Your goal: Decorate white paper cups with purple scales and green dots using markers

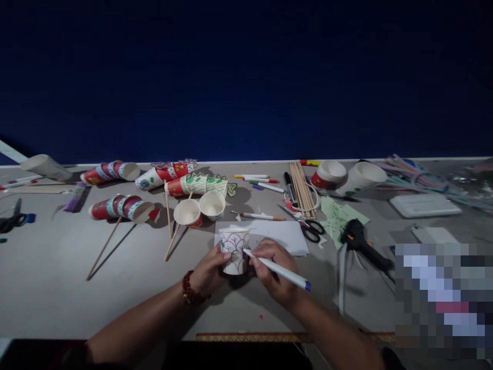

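Observation:
A white paper cup [234, 263] with purple scallop lines stands upright in my left hand [210, 270], whose fingers wrap its left side and base. My right hand [275, 270] grips a white marker [284, 272] with a purple end. The marker's tip meets, or nearly meets, the right side of the cup's wall. Beneath and behind the cup lie white paper sheets [275, 237]. Two paper cups, one with a red band [187, 213] and a white one [212, 205], sit just beyond my left hand.
Decorated chains of cups [196, 185] on sticks lie along the back left. Markers [265, 185], wooden sticks [302, 187] and black scissors [313, 230] lie beyond the paper. To the right are green paper scraps [339, 218], a black glue gun [364, 244] and a white case [425, 205].

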Demonstrator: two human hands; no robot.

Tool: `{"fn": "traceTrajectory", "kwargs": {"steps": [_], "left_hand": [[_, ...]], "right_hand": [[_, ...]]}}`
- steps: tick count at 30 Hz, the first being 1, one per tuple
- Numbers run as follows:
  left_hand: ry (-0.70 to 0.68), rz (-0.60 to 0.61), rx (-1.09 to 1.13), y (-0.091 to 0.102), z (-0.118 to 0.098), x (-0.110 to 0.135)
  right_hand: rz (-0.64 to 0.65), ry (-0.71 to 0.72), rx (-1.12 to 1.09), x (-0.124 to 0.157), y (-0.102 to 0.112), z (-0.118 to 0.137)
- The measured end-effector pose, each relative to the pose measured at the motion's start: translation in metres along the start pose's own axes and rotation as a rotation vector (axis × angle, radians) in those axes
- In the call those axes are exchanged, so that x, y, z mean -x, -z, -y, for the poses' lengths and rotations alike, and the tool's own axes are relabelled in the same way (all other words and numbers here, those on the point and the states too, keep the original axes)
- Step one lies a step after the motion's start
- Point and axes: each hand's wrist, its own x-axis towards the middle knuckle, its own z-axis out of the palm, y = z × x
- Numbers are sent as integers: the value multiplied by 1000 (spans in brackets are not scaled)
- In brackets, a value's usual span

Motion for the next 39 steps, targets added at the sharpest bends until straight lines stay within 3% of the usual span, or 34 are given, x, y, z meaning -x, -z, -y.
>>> {"fn": "traceTrajectory", "kwargs": {"steps": [11,30,35,39], "left_hand": [[2,41,64,0,0,0],[13,23,26,-1,-2,1],[3,64,34,-1,-2,0],[-7,32,62,-1,-4,1]], "right_hand": [[-93,-49,14,9,0,-8],[-24,-20,-4,4,-1,-3],[-61,-28,-58,9,1,-7],[-105,-64,-88,13,1,-10]]}}
